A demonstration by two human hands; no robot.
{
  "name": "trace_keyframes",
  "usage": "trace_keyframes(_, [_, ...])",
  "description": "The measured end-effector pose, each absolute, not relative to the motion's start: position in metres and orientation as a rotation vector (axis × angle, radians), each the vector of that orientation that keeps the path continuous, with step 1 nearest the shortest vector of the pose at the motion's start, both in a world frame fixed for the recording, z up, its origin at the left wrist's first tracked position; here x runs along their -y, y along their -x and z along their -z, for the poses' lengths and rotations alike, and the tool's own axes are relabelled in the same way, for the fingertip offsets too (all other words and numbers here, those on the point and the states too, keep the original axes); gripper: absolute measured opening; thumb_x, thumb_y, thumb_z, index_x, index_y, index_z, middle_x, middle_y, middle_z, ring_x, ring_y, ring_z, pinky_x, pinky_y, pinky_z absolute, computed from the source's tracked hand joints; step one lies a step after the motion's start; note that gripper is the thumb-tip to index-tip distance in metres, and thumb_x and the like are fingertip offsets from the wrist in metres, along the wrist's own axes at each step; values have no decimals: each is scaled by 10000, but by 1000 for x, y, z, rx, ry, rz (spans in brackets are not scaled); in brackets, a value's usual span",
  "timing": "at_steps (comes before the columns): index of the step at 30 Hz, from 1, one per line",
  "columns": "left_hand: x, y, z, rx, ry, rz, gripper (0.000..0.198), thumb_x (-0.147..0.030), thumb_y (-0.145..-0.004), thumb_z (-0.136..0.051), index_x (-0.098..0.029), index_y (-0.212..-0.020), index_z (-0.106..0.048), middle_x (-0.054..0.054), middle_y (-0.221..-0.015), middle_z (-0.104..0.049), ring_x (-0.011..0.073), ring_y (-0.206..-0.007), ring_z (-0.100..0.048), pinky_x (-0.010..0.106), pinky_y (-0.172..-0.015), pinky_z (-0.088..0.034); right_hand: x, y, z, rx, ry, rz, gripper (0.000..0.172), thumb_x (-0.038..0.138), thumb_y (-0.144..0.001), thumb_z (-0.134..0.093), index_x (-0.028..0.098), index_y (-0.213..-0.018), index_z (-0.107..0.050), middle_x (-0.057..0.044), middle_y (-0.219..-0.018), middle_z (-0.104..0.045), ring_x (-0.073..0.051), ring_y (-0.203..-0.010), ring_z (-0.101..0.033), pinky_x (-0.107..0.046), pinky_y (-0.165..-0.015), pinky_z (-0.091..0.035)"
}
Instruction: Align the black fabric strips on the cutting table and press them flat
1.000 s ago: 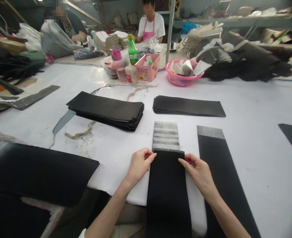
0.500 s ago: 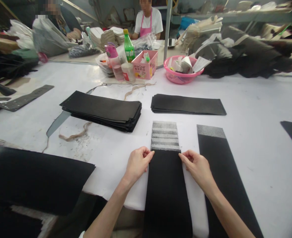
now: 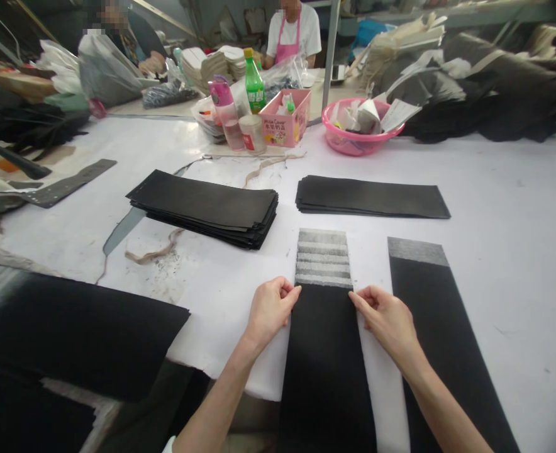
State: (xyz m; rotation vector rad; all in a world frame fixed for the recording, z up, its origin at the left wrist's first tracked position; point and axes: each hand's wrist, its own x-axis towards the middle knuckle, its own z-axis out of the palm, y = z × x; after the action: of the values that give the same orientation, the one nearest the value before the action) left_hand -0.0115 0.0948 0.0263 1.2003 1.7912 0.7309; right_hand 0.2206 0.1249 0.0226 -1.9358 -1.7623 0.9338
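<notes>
A long black strip point(image 3: 328, 365) lies in front of me, its near end running down over the table edge. My left hand point(image 3: 273, 305) pinches its left edge and my right hand point(image 3: 384, 314) pinches its right edge, at about the same height. Just beyond my fingertips, several staggered grey-white bands point(image 3: 322, 258) show, like the ends of strips layered beneath. To the right lies another black strip point(image 3: 443, 333) with a greyish far end, partly behind my right forearm.
Two stacks of black strips, a thick left stack point(image 3: 202, 201) and a thinner right stack point(image 3: 372, 196), lie beyond my hands. Farther back stand a pink basin point(image 3: 363, 141), a pink box point(image 3: 285, 119), a green bottle point(image 3: 254, 85) and a purple-topped bottle point(image 3: 226, 113). Two people sit across the table.
The whole view has shifted, so things appear slightly farther right. Both hands keep their pinch on the strip, which covers slightly more of the nearest band.
</notes>
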Motion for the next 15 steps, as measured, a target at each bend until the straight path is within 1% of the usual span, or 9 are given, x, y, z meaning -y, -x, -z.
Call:
trace_keyframes(6, [-95,11,-27,-1793,-1182,-733,307,-440,-864,-562,-192,-686,-535,-47,-493,-574,100,-341,-511,195,-388,-344,-126,-219,-24,1774,1960,-917,394,604,-823,-517,249,-690,-624,27,-495,-580,-198,-516,-595,-286,-538,-348])
trace_keyframes(15, [-96,11,-26,-1794,-1202,-723,299,-435,-860,-567,-191,-690,-536,-52,-466,-554,100,-332,-502,184,-378,-332,-126,-218,-25,1787,2003,-883,330,537,-848,-548,252,-699,-628,34,-546,-605,-200,-573,-627,-283,-565,-370])
